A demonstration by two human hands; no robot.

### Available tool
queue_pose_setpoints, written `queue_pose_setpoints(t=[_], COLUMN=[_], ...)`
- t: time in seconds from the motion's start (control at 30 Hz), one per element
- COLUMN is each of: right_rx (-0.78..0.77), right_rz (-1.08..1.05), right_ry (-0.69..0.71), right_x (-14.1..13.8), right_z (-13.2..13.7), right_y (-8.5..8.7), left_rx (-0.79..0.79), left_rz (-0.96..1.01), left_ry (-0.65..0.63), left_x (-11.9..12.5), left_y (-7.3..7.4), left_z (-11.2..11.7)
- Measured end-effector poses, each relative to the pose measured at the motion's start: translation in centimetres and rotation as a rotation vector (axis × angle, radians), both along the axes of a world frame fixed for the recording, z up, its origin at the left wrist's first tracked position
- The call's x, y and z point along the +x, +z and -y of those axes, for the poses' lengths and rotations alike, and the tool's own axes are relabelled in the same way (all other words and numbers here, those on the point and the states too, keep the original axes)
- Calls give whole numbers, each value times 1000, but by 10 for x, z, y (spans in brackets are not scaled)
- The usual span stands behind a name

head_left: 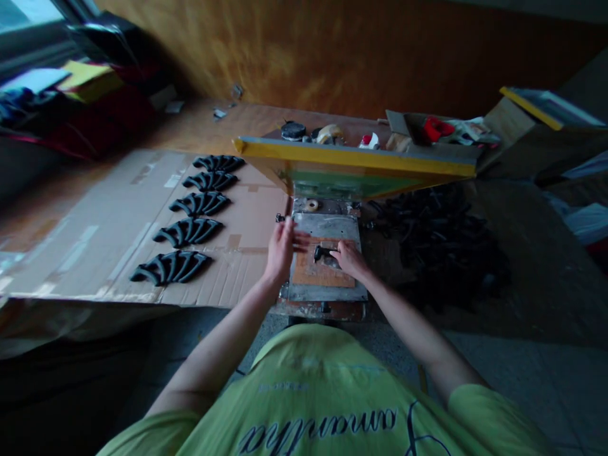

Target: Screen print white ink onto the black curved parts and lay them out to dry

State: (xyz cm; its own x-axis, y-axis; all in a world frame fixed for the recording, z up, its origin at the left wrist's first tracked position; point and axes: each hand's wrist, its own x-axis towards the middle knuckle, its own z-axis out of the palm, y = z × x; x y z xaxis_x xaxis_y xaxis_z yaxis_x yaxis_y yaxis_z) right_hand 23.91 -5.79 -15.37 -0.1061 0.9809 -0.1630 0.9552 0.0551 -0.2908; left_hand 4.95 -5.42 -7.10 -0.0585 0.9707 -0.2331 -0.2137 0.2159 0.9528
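My right hand (pixel 346 259) rests at the right end of a black moulded part (pixel 323 253), its fingers on the part. The part lies on an orange pad (pixel 323 269) fixed to a grey metal plate (pixel 327 227). My left hand (pixel 281 248) hangs over the plate's left edge with its fingers spread, holding nothing. Above both hands a yellow-framed printing screen (pixel 354 166) stands tilted up, and its underside is partly visible.
Several black fan-shaped parts (pixel 189 231) lie in a row on flattened cardboard (pixel 95 247) to the left. A heap of black parts (pixel 439 247) lies to the right. Behind the screen stand a tape roll (pixel 330 133) and a cardboard box (pixel 418 130).
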Motion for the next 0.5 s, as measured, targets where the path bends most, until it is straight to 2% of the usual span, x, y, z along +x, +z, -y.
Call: queue_pose_setpoints(t=[0.03, 0.07, 0.1, 0.13, 0.2, 0.23, 0.27, 0.3, 0.33, 0.43, 0.47, 0.5], right_rx=[7, 39, 90, 146, 225, 246, 259, 269, 278, 274, 242, 183], right_rz=[-42, -87, -133, -181, -265, -284, -274, -230, -158, 181, 273, 346], right_ry=[-46, -61, -32, 50, 277, 359, 378, 328, 215, -303, -438, -502], right_x=[-7, -14, -21, -27, -29, -21, -7, 14, 41, 134, 161, 184], right_z=[5, 11, 18, 25, 31, 30, 24, 16, 4, -32, -42, -50], right_y=[3, 4, 5, 5, 4, 5, 6, 8, 11, 15, 14, 11], left_rx=[-180, -314, -361, -402, -424, -427, -422, -411, -388, -369, -392, -410], left_rz=[-7, -3, 34, 73, 130, 119, 74, -2, -103, -489, -645, -810], left_ry=[-193, -300, -328, -330, -237, -189, -147, -111, -79, -12, -19, -41], left_x=[7, 14, 20, 24, 22, 15, 4, -10, -27, -84, -101, -115], left_y=[-15, -29, -41, -51, -66, -71, -75, -79, -84, -102, -109, -116], left_z=[18, 34, 48, 57, 62, 57, 50, 41, 32, 10, 7, 6])
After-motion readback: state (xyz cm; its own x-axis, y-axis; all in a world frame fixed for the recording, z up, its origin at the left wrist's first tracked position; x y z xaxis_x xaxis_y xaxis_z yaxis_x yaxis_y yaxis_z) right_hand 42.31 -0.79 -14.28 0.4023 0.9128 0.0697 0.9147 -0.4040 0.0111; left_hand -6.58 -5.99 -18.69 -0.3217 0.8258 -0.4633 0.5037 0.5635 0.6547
